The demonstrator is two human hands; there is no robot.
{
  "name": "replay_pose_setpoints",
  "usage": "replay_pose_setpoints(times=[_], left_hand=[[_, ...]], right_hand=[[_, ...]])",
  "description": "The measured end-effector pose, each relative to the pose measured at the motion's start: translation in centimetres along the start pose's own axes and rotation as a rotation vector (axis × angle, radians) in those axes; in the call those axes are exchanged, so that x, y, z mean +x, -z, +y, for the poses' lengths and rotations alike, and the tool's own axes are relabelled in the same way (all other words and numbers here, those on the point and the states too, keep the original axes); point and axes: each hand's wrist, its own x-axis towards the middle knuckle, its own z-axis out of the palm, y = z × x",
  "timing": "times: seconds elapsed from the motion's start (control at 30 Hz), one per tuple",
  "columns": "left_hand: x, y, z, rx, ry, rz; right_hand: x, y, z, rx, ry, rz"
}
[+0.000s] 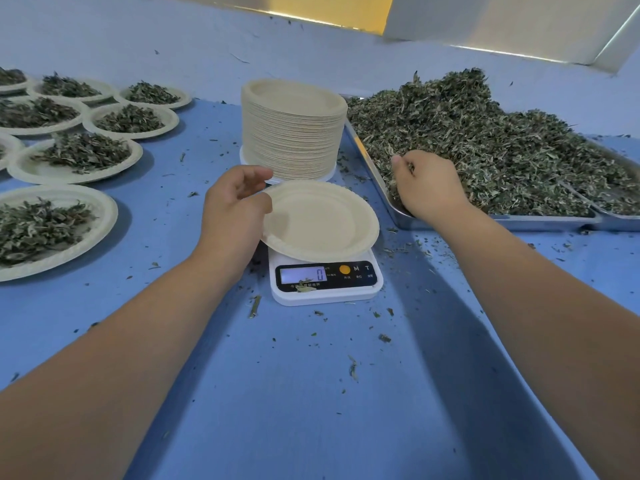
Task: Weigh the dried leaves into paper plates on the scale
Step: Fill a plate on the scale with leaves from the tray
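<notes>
Empty plate (322,220) on scale (325,289): light, flimsy; I am pinching its left rim with left hand (232,209) fingers. Right tray (502,221), leaves (485,140): loose, brittle; right hand (429,185) fingers are clenching a scoopful.

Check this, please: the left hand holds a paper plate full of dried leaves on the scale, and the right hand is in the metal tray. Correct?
No: the head view shows the paper plate on the scale is empty. The left hand holds it; the right hand is in the metal tray of dried leaves.
</notes>
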Motion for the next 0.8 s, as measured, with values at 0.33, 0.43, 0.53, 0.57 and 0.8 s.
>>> replay_pose_setpoints(times=[0.33, 0.43, 0.53, 0.57, 0.8], left_hand=[[0.3, 0.2, 0.0, -0.028, 0.039, 0.044], [0.2, 0.4, 0.1, -0.032, 0.054, 0.059], [0.3, 0.4, 0.1, -0.029, 0.061, 0.087], [0.3, 0.4, 0.2, -0.040, 0.067, 0.091], [0.2, 0.4, 0.3, -0.066, 0.090, 0.090]], right_hand=[[-0.3, 2.9, -7.0, 0.158, 0.189, 0.196], [-1.5, 2.9, -9.9, 0.234, 0.262, 0.148], [-3.3, 1.9, -11.5, 0.201, 0.358, -0.080], [-3.9, 1.5, -11.7, 0.157, 0.390, -0.185], [-4.9, 1.5, -10.7, 0.267, 0.395, -0.269]])
